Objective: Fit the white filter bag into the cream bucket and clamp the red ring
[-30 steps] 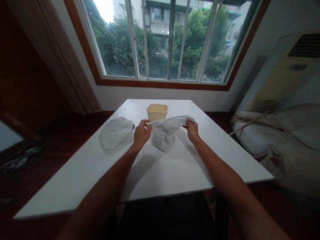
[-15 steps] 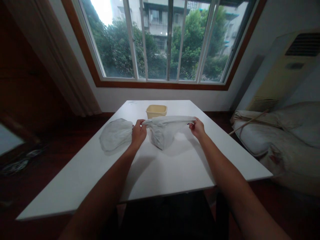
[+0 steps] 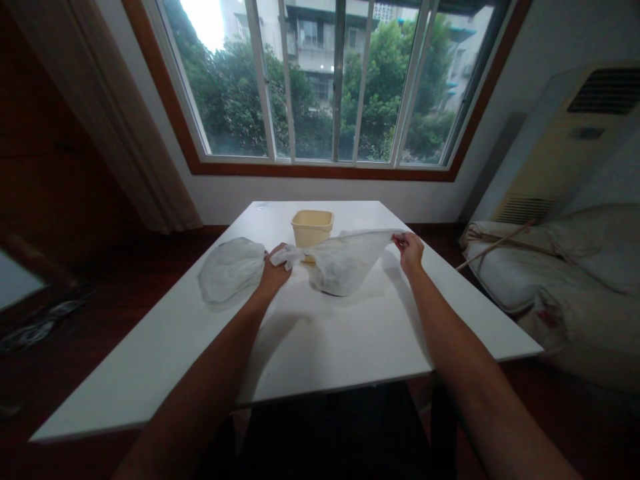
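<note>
A thin, whitish translucent plastic bag (image 3: 345, 267) is stretched between my two hands above the table, its lower part sagging. My left hand (image 3: 275, 272) is closed on the bag's bunched left end, which sticks up over the fingers. My right hand (image 3: 411, 251) pinches the far right corner and pulls it taut. Against the outer side of my left hand lies a second crumpled whitish bag (image 3: 231, 270); whether the fingers hold it too I cannot tell. Just behind the stretched bag stands a pale yellow square tub (image 3: 313, 223), partly covered by it.
The white table (image 3: 345, 360) narrows toward the window (image 3: 320, 87). Large stuffed sacks (image 3: 575, 300) with a thin stick (image 3: 495, 245) lie at the right, beside a standing air conditioner (image 3: 555, 140). A curtain (image 3: 120, 120) hangs at the left.
My right hand has moved a little right, drawing the bag's corner outward. The bag's left end now bunches over my left hand, and more of the tub shows.
</note>
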The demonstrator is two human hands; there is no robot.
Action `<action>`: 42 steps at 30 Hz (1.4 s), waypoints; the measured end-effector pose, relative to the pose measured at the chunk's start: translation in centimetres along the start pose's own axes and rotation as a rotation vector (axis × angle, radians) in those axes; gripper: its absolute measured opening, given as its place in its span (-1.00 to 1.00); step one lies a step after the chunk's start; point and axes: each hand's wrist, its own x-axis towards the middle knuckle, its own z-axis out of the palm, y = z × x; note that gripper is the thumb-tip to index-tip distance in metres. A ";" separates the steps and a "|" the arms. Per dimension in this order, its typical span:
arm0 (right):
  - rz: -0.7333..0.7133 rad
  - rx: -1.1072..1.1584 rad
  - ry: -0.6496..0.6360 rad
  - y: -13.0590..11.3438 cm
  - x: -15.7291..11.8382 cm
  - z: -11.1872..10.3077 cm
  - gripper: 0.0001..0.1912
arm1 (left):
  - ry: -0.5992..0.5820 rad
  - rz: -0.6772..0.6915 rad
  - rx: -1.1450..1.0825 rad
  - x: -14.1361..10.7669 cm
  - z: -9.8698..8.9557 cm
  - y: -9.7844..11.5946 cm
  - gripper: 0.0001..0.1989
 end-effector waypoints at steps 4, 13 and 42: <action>-0.284 -0.352 -0.336 0.0 -3.1 1.9 -0.66 | -0.170 0.283 -0.118 -1.2 0.5 1.6 -0.78; -0.649 -0.762 -1.004 -0.2 -11.9 6.8 -0.25 | -0.309 0.524 -0.241 -3.1 3.5 4.6 -0.63; -0.704 -1.504 -1.073 -0.6 -3.7 24.5 -0.69 | -0.009 0.267 0.018 -1.3 2.5 0.3 -0.81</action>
